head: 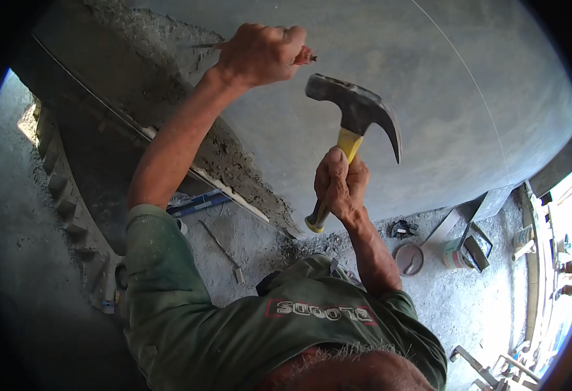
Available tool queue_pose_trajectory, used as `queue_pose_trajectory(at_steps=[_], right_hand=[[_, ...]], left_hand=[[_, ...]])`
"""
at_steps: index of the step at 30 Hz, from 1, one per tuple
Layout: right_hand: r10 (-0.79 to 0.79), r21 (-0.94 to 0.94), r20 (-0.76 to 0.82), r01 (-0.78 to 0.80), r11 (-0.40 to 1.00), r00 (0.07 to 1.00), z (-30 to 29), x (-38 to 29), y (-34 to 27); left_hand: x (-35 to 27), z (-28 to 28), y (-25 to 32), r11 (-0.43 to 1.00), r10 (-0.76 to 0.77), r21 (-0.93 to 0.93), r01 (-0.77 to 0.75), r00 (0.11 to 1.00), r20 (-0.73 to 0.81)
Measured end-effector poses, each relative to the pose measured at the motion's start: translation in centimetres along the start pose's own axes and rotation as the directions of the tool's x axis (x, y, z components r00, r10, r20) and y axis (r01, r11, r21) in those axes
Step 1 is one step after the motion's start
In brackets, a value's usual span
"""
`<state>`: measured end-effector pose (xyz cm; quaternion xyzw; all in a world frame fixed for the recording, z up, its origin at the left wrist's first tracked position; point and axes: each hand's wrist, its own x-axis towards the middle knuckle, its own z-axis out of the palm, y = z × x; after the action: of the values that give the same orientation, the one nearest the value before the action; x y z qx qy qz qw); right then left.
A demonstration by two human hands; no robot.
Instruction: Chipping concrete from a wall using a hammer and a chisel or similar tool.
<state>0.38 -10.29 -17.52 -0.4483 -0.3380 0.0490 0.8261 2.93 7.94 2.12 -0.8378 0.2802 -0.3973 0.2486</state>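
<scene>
My left hand (264, 54) is closed around a hand tool with a reddish handle (305, 56); its thin metal shaft (204, 46) points left at a rough, chipped band (232, 151) in the grey plastered wall (442, 112). Whether it is a chisel or a screwdriver cannot be told. In my right hand (340, 183) is a claw hammer (359, 102) with a yellow and dark handle. The hammer's striking face is just below and right of the tool's handle end, with a gap between them. Its claw curves down to the right.
A pale edge (232, 193) and taut string run along the chipped band. On the dusty floor lie a blue spirit level (200, 203), a long thin tool (222, 251), a round basin (409, 259) and a bucket (454, 256) with flat tools. Another person's limbs (571, 278) show at the right rim.
</scene>
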Motion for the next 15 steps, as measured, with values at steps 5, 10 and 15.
queue_pose_trajectory(at_steps=[5,10,15], right_hand=[[-0.055,0.47,-0.208,0.149,0.87,0.977,1.3,-0.6,-0.4],[-0.21,0.363,-0.12,0.24,0.901,0.97,0.7,-1.3,-0.9],[-0.261,0.25,-0.093,0.276,0.928,0.961,0.0,-3.0,-1.9]], left_hand=[[-1.3,-1.2,0.6,1.0,0.001,0.018,-0.001,1.0,-0.004],[-1.3,-2.6,2.5,0.994,0.032,-0.105,-0.042,0.995,-0.094],[-2.1,-2.5,4.1,0.991,0.072,-0.103,-0.085,0.989,-0.128]])
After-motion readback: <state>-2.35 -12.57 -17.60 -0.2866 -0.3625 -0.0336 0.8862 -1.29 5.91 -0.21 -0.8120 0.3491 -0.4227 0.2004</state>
